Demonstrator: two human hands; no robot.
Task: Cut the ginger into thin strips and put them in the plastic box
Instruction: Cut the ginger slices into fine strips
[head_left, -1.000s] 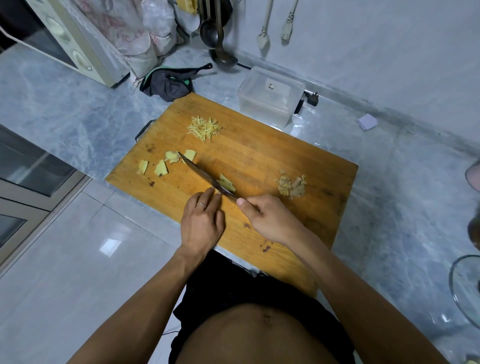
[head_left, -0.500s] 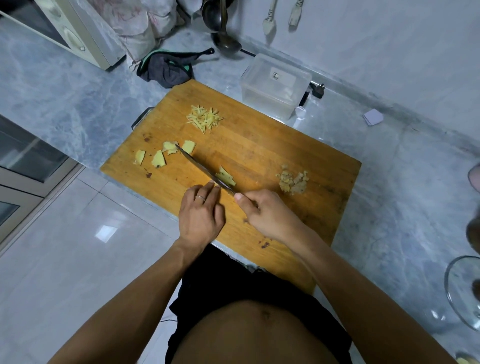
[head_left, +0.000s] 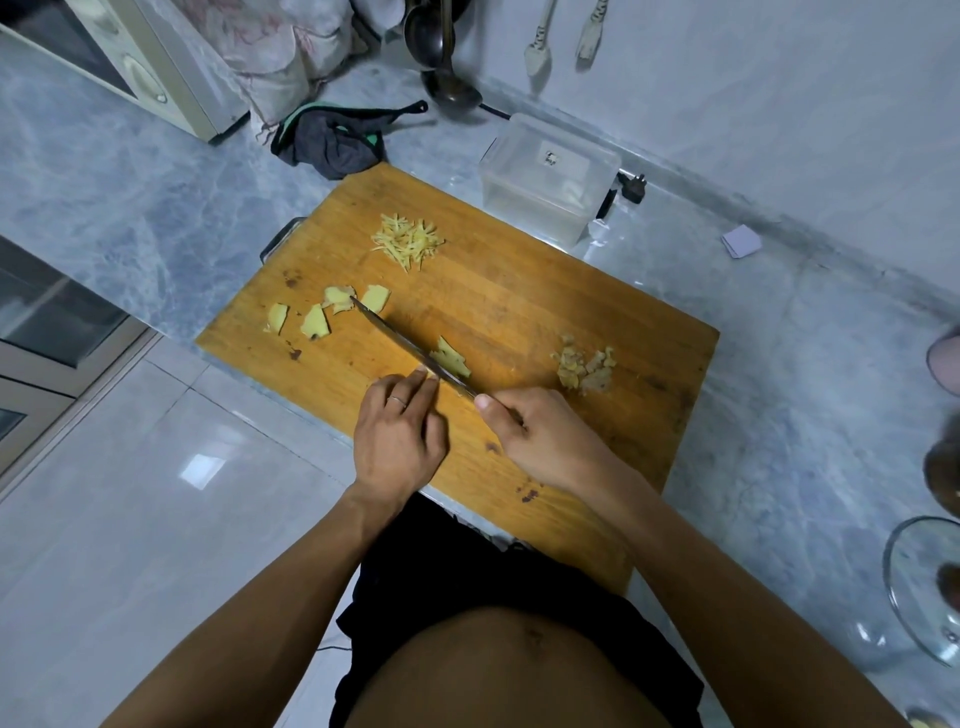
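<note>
At the far left we see a cream-coloured oven-like appliance, cut off by the top edge, standing on the grey marbled stone counter. Below it the pale glossy floor tiles reflect a lamp. Next to the appliance a dark grey cloth with green trim lies crumpled on the counter, just behind the rectangular orange-brown wooden cutting board.

On the left part of the board we see four flat yellow ginger slices, and farther back a small heap of thin yellow ginger strips. Our left hand lies palm down with the fingers stretched and pressed together; the tips reach the blade, and what they press is hidden under them. The long dark steel knife lies slanted across the board, its tip touching the slices. Just beside the blade, on its right side, lies one more piece of ginger. Our right hand is clenched around the knife handle, which is fully hidden, with the thumb along the top.

More to the right lies a pale pile of ginger scraps. The clear rectangular plastic box stands behind the board, near the grey wall; we cannot tell if anything is inside. Metal ladles hang above it. At the right edge a glass lid is cut off.
</note>
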